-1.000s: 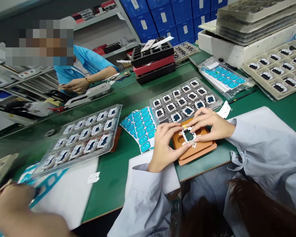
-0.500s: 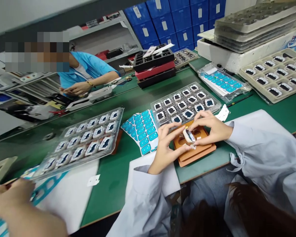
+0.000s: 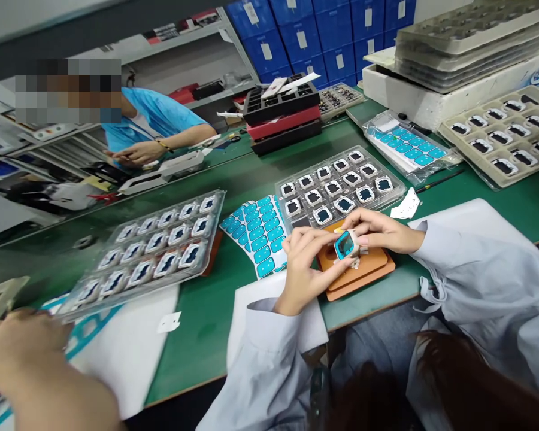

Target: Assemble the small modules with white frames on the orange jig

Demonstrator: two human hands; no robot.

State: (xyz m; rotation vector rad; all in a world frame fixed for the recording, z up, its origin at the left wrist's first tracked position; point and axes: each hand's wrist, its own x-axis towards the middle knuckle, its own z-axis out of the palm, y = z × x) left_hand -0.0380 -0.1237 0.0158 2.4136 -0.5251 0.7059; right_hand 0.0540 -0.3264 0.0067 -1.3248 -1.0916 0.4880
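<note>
Over an orange two-layer fixture (image 3: 372,268), a small watch case (image 3: 345,244) is held up between my hands, its blue-edged, dark-centred face tilted towards the left. My left hand (image 3: 306,263) has its thumb and fingers closed on the case's near and far edges. From the other side, my right hand (image 3: 384,232) pinches the case with thumb and fingertips. Just behind, a clear tray (image 3: 278,187) holds several similar white-rimmed cases with dark centres. Sheets of blue rounded stickers (image 3: 264,236) lie left of the fixture, partly under that tray's edge.
Another clear tray of cases (image 3: 150,276) stands to the left. A co-worker's blurred arm (image 3: 49,371) reaches in at lower left; a person in a blue shirt (image 3: 161,117) sits across the bench. At right are a beige tray (image 3: 489,173) and a white foam box (image 3: 426,102).
The watch case has turned in my fingers, so its blue-edged face now shows instead of its edge. My left fingers have drawn closer together. The co-worker's arm at lower left has shifted slightly.
</note>
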